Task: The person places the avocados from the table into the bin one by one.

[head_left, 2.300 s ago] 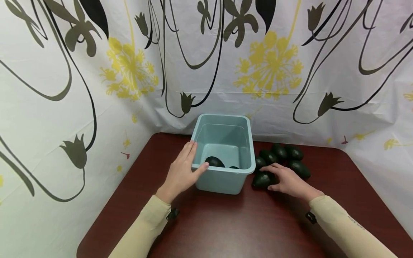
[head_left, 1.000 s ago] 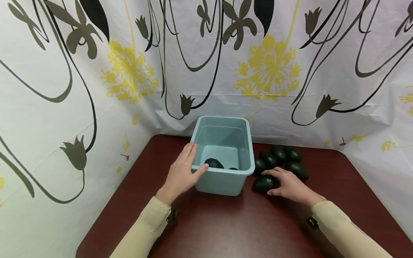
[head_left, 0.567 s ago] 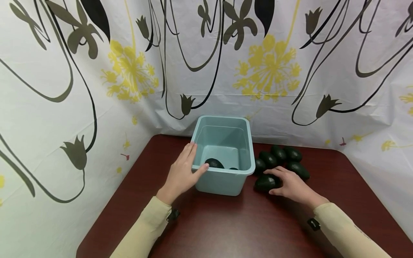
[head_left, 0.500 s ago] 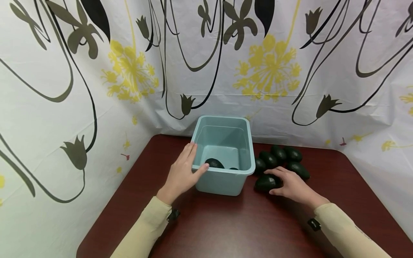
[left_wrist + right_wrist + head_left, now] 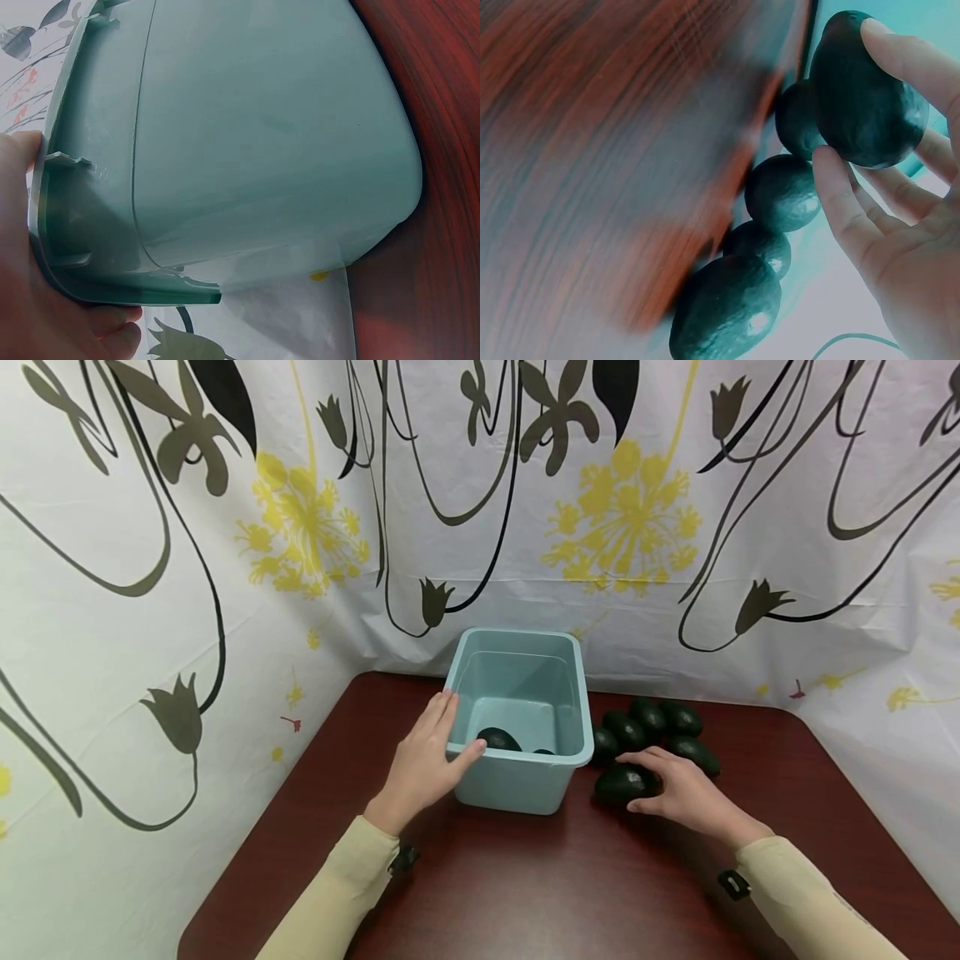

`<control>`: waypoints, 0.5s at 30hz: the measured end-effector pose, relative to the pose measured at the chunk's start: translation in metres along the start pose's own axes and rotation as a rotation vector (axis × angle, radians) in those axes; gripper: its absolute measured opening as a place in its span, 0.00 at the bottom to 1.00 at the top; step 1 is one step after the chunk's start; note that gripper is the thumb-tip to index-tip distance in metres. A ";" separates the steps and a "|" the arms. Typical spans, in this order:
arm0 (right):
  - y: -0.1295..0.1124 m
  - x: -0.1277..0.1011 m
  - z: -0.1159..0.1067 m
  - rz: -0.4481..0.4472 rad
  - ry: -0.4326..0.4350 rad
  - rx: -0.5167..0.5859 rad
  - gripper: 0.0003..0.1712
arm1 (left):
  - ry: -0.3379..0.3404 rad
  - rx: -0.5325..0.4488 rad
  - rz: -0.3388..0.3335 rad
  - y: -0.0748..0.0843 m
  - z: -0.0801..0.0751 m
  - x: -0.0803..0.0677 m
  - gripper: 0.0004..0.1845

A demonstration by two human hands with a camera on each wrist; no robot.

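Note:
My left hand (image 5: 420, 760) rests on the near left corner of a pale blue plastic bin (image 5: 517, 785). Its fingers lie straight along the left rim, the thumb across the front one. Inside, near the front wall, is a dark green avocado (image 5: 498, 739); a sliver of another dark one (image 5: 543, 752) shows beside it. To the right of the bin, my right hand (image 5: 678, 785) holds an avocado (image 5: 626, 783) between thumb and fingertips. The right wrist view shows this held avocado (image 5: 866, 97) gripped from both sides, its underside partly hidden by fingers.
Several more avocados (image 5: 648, 717) lie clustered on the dark red table (image 5: 517, 885) behind the right hand, close to the bin's right side. A patterned white curtain (image 5: 480, 552) hangs along the table's back and left edges.
The right hand and its avocado have shifted slightly right and toward me, away from the bin and the cluster. The left hand stays on the bin's corner.

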State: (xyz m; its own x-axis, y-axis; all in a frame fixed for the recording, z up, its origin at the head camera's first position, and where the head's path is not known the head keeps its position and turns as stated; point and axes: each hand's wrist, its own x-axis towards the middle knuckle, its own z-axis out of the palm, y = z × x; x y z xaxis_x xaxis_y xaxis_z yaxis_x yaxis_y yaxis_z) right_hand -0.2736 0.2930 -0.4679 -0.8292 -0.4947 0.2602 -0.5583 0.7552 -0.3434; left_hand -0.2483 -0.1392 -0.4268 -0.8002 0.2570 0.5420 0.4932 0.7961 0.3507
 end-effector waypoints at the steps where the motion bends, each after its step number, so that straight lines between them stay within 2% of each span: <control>1: -0.001 0.000 -0.001 -0.006 0.009 -0.003 0.40 | -0.002 0.000 -0.002 0.000 0.000 0.000 0.49; 7: -0.005 -0.002 -0.006 -0.039 0.045 0.009 0.41 | -0.003 0.001 -0.003 0.000 0.000 -0.001 0.49; 15: -0.012 -0.003 -0.015 -0.004 0.047 0.041 0.40 | 0.004 0.005 0.007 -0.001 0.001 0.000 0.48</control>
State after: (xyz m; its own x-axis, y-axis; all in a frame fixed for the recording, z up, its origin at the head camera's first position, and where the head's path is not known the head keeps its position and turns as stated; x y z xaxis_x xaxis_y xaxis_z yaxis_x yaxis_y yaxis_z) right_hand -0.2641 0.2923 -0.4512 -0.8255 -0.4761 0.3031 -0.5628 0.7348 -0.3786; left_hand -0.2490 -0.1395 -0.4279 -0.7954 0.2601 0.5475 0.4968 0.7972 0.3429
